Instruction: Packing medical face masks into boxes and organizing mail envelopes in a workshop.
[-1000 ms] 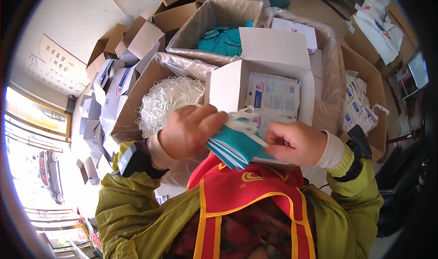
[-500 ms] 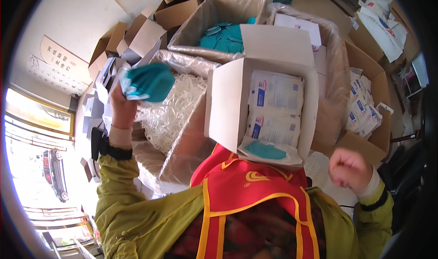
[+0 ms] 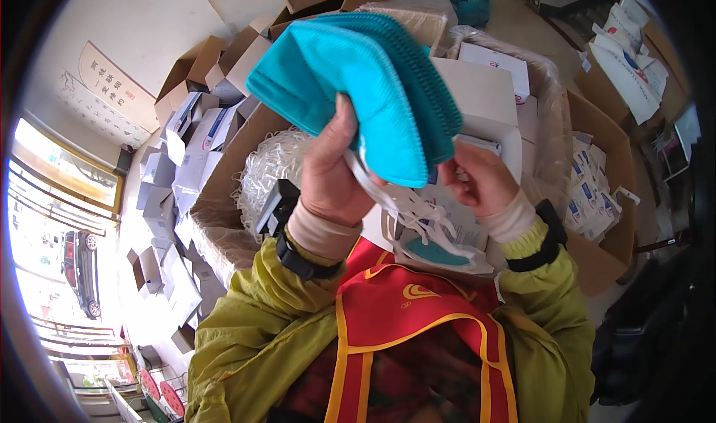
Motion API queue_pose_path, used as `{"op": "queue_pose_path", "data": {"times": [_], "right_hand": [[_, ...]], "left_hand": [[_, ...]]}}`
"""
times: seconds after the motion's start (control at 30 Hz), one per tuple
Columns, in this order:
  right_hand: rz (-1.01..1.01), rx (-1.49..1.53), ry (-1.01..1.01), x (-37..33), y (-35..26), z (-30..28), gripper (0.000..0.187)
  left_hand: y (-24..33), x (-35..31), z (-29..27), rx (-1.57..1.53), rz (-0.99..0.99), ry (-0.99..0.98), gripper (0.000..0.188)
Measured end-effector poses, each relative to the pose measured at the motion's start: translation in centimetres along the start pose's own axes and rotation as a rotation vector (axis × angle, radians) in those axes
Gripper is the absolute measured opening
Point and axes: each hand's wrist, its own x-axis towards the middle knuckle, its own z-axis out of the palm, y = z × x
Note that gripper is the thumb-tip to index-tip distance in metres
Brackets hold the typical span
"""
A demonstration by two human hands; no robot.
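My left hand (image 3: 333, 171) holds a stack of teal folded face masks (image 3: 365, 87) raised close to the camera, thumb across the lower edge. White elastic straps (image 3: 403, 203) hang from the stack. My right hand (image 3: 477, 177) grips the stack's right lower end and the straps. Behind both hands an open white carton (image 3: 485, 95) holds packets and another teal mask (image 3: 440, 251).
A large cardboard box (image 3: 224, 192) lined with plastic, holding white straps (image 3: 272, 169), lies to the left. Several small white boxes (image 3: 186, 140) and brown cartons (image 3: 216, 58) are stacked at far left. A cardboard box with white packets (image 3: 597, 199) stands on the right.
My left hand has brought the teal masks from the far left box back up in front of the camera. My right hand rose from low right and took hold of them.
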Motion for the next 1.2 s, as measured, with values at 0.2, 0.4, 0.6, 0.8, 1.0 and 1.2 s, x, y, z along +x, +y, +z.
{"op": "queue_pose_path", "data": {"times": [0.2, 0.4, 0.6, 0.8, 1.0, 1.2], "right_hand": [[0.123, 0.047, -0.192, -0.8, 5.0, 1.9, 0.06], [0.108, 0.334, -0.211, -2.8, 4.3, 3.2, 0.063], [0.067, 0.053, -0.242, -3.8, 2.6, 3.3, 0.037], [0.198, 0.013, -0.281, -4.3, 2.8, 1.7, 0.029], [0.19, 0.214, -0.299, -3.9, 2.8, 2.0, 0.028], [0.199, 0.028, -0.286, -4.2, 1.7, 2.1, 0.024]], "left_hand": [[-1.4, 2.0, 2.9, -0.095, -0.008, -0.028, 0.035], [-0.1, 2.7, 0.9, -0.04, 0.129, 0.039, 0.04], [0.0, 2.7, 1.4, 0.026, 0.109, 0.127, 0.031], [0.7, 2.8, 0.8, 0.043, 0.076, 0.095, 0.03], [-0.2, 2.7, 1.0, 0.024, 0.066, 0.052, 0.039], [0.8, 3.1, 0.3, 0.002, 0.076, 0.074, 0.039]]}}
